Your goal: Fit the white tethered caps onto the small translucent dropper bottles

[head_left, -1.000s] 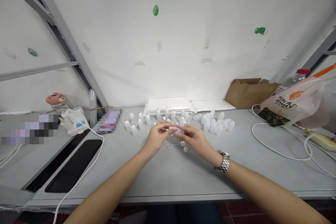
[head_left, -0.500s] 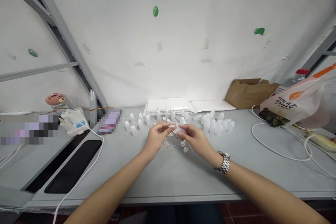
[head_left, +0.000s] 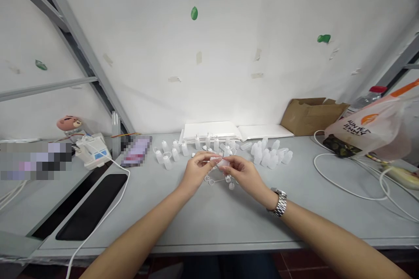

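Observation:
Between my fingertips is a small translucent white bottle (head_left: 224, 162), lying nearly sideways. My left hand (head_left: 196, 170) pinches its left end, where a white part shows, and my right hand (head_left: 241, 171) grips its right end. White caps with ring straps (head_left: 228, 178) lie on the grey table (head_left: 212, 218) just below my hands. Several capped bottles (head_left: 167, 162) stand to the left and behind. On the right is a cluster of uncapped bottles (head_left: 272, 160), close together.
White sheets (head_left: 211, 130) are stacked against the wall, beside an open cardboard box (head_left: 307, 117). At the right are a plastic bag (head_left: 373, 126) and a looping white cable (head_left: 327, 191). A black mat (head_left: 91, 207) and a blurred purple object (head_left: 136, 151) lie left.
The bottle between my hands has tilted slightly, and my fingers have shifted a little around it. The objects on the table stay where they were.

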Demonstrator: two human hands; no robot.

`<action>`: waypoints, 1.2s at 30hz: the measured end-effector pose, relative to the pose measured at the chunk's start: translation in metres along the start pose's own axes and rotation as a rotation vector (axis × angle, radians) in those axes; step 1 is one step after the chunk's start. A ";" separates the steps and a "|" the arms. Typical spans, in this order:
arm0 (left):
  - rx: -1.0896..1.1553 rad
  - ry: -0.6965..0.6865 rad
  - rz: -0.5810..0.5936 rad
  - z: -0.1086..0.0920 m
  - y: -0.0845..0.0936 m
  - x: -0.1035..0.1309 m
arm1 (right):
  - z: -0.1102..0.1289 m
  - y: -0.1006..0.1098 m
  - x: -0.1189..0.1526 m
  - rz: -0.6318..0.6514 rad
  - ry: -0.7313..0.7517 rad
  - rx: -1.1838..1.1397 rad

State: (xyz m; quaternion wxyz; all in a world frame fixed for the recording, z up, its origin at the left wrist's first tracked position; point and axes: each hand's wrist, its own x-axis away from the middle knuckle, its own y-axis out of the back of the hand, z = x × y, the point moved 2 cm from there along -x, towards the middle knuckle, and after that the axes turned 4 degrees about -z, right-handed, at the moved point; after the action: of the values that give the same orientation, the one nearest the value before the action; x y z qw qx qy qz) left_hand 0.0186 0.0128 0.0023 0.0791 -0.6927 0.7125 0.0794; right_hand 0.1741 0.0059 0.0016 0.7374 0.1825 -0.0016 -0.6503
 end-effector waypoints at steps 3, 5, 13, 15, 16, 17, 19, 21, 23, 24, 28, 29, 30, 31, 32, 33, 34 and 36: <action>-0.048 -0.003 0.044 0.002 -0.003 0.001 | -0.004 -0.001 -0.001 -0.014 0.000 0.011; -0.062 0.022 0.060 0.003 -0.005 0.001 | -0.006 -0.001 -0.001 -0.023 -0.007 -0.001; 0.030 0.036 -0.068 -0.004 0.000 0.002 | 0.002 0.001 0.000 -0.014 0.010 0.001; 0.021 0.017 -0.081 -0.003 0.001 0.001 | 0.001 0.000 0.001 -0.022 0.029 0.008; 0.010 0.012 -0.067 -0.002 0.001 0.001 | 0.000 0.000 0.002 -0.026 0.043 0.016; -0.005 0.013 -0.040 -0.001 0.000 0.001 | -0.001 0.000 0.002 -0.033 0.059 0.030; -0.044 0.015 0.028 0.001 -0.002 0.001 | -0.003 -0.001 0.002 -0.041 0.086 0.064; -0.067 0.015 0.070 0.002 -0.004 0.001 | -0.004 -0.002 0.003 -0.043 0.099 0.077; -0.043 0.022 0.056 0.002 -0.004 0.002 | -0.003 -0.002 0.003 -0.043 0.091 0.059; -0.018 0.033 0.036 0.001 -0.003 0.002 | -0.003 -0.002 0.002 -0.042 0.083 0.044; 0.053 0.094 -0.046 -0.004 0.000 0.002 | -0.002 0.000 0.001 -0.044 0.078 0.017; 0.046 0.094 -0.054 -0.004 0.000 0.001 | -0.003 0.001 0.001 -0.048 0.082 0.019; 0.031 0.086 -0.052 -0.004 0.000 0.001 | -0.003 0.001 0.000 -0.051 0.085 0.018; 0.012 0.077 -0.043 -0.004 0.000 0.001 | -0.003 0.002 0.000 -0.058 0.085 0.012; -0.007 0.069 -0.028 -0.003 -0.001 0.000 | -0.002 0.002 0.000 -0.068 0.079 -0.003; -0.020 0.064 -0.016 -0.002 -0.001 0.000 | -0.001 0.003 -0.001 -0.079 0.068 -0.029; -0.030 0.062 -0.007 0.000 -0.001 -0.001 | 0.000 0.004 -0.001 -0.088 0.053 -0.064; -0.039 0.057 -0.002 0.001 -0.001 -0.002 | 0.004 0.006 -0.002 -0.098 0.023 -0.138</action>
State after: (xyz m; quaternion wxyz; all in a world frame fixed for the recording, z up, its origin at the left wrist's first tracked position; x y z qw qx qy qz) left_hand 0.0191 0.0147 0.0012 0.0456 -0.6968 0.7120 0.0735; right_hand 0.1782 0.0072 0.0076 0.7154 0.1386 0.0609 -0.6821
